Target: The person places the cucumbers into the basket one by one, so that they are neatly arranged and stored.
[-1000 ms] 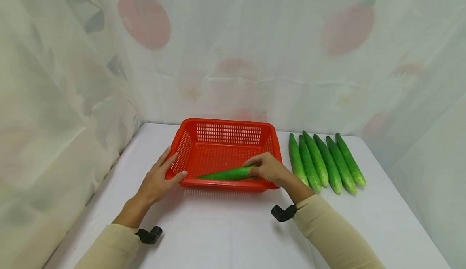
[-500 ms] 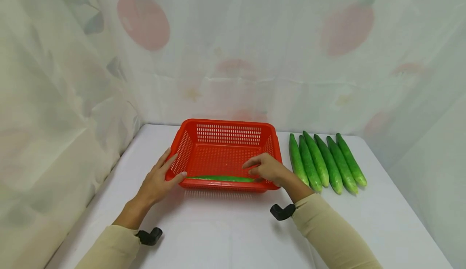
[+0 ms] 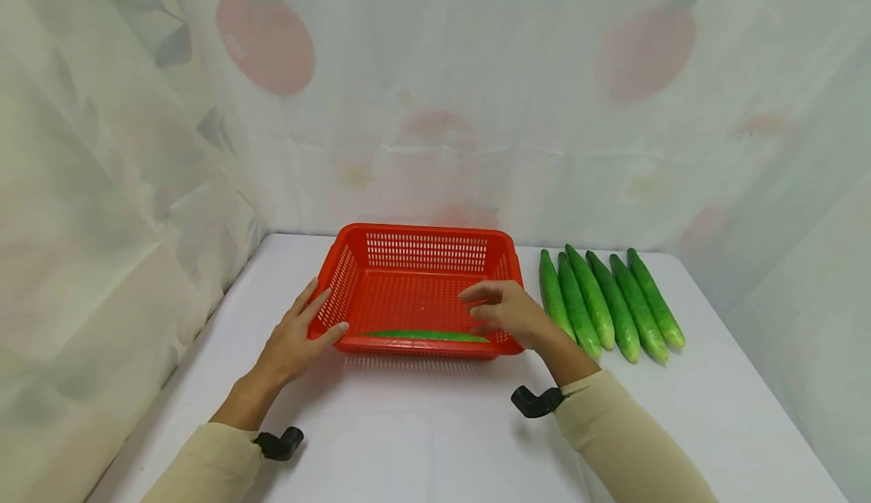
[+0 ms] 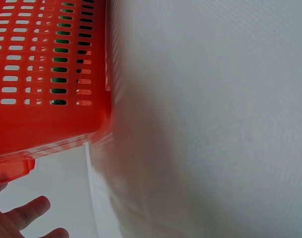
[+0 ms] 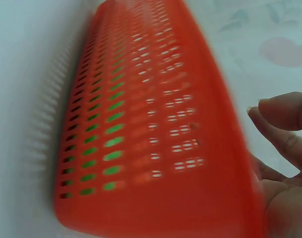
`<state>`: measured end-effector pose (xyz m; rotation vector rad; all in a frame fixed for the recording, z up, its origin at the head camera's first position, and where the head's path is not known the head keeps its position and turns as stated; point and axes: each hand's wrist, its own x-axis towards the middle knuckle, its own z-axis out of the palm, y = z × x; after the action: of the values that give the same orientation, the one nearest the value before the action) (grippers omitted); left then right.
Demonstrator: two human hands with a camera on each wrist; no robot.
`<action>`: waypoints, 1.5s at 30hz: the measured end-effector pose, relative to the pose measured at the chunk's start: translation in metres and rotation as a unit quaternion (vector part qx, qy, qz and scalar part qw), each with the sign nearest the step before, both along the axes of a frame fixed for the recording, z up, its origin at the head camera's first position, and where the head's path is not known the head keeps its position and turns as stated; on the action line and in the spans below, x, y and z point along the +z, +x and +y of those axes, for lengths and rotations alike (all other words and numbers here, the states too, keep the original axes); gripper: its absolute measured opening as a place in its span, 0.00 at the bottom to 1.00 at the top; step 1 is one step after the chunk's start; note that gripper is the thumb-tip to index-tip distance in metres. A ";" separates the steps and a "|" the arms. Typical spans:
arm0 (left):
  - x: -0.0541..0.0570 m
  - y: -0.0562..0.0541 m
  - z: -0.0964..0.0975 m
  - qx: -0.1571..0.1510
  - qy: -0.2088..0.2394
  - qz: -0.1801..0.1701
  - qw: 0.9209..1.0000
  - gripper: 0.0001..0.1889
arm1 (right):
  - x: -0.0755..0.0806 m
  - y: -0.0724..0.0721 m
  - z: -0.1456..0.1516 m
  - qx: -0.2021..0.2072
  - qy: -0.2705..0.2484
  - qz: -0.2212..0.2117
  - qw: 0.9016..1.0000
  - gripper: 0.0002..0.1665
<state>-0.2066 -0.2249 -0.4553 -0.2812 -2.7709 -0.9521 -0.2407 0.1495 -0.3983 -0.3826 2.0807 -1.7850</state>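
Fingers of the left hand [image 3: 289, 344] lie extended and spread at the red basket's [image 3: 425, 346] 8 o'clock corner; those of the right hand [image 3: 510, 312], loosely bent, hang empty at 4 o'clock. On the white-covered bench [image 3: 422, 435], the basket could skid if pushed unevenly. Six cucumbers [image 3: 614, 310], outside at 3 o'clock, could roll if brushed by the right hand. One cucumber [image 3: 429, 334], inside at 6 o'clock, might roll centreward if the basket tilted.

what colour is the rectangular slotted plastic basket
Red; the rectangular slotted plastic basket shows best in the head view.
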 end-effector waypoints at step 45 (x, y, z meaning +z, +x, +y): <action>-0.002 0.000 0.000 0.000 0.003 0.001 1.000 0.43 | 0.069 0.053 0.129 -0.077 -0.092 0.207 0.971 0.20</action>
<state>-0.2063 -0.2251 -0.4573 -0.2813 -2.7663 -0.9602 -0.1882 0.2785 -0.3297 -0.7171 2.2737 -2.1495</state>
